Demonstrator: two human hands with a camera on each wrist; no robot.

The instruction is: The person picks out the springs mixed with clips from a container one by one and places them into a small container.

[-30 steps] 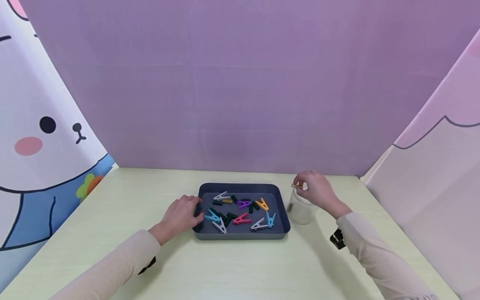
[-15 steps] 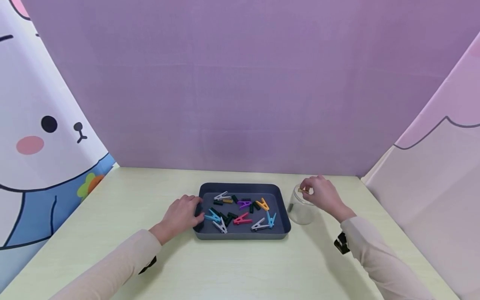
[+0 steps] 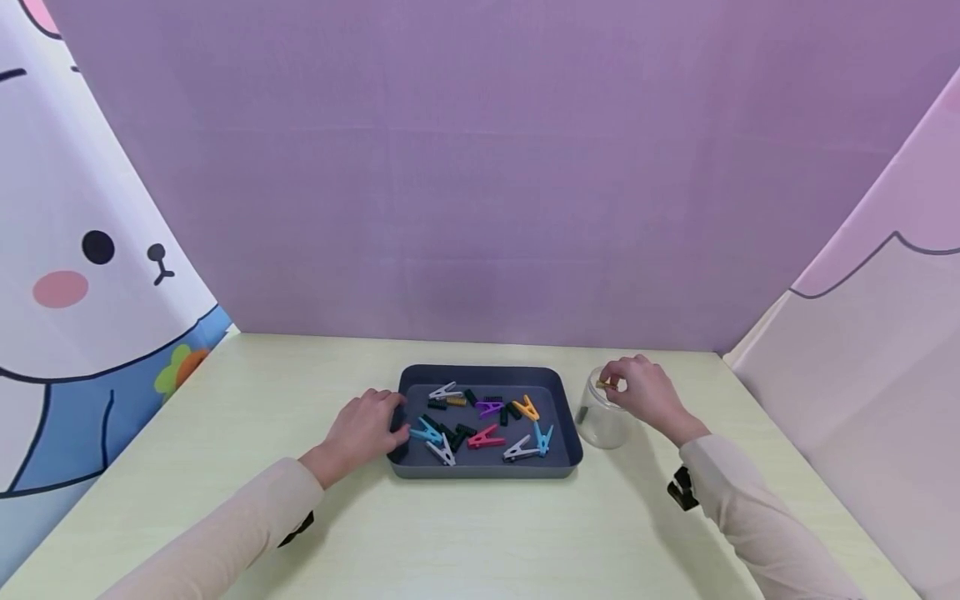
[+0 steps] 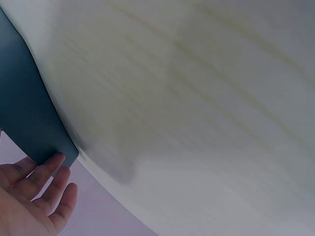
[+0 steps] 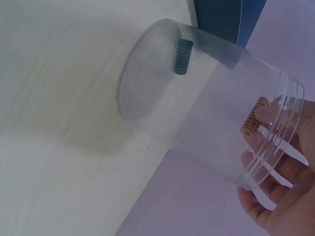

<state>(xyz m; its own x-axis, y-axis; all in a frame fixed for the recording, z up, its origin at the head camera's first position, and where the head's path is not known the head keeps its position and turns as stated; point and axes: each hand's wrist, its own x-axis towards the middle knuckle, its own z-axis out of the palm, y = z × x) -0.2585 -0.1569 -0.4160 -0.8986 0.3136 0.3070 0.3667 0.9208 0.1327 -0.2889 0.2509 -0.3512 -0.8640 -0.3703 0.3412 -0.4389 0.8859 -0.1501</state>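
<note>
At the left side of the dark grey tray [image 3: 487,472], my left hand [image 3: 363,433] holds the rim. In the left wrist view its fingers [image 4: 51,164] touch the tray's outer wall. My right hand [image 3: 645,392] pinches a gold coil spring [image 5: 255,117] just inside the mouth of a clear jar [image 3: 602,425]. The jar stands right of the tray, and one dark green spring [image 5: 183,57] lies at its bottom. Inside the tray are several dark springs [image 3: 457,437], another gold spring [image 3: 456,402] and several plastic clips, among them a red clip [image 3: 486,437].
Other clips in the tray include a purple clip [image 3: 490,407], a yellow clip [image 3: 527,407] and a blue clip [image 3: 543,438]. The pale table [image 3: 480,542] ends at a purple backdrop [image 3: 480,208]. Printed cloth [image 3: 97,333] hangs on the left.
My right hand has moved slightly right and down, bringing the gold spring from above the jar's rim into its mouth. The left hand and the tray stay in place.
</note>
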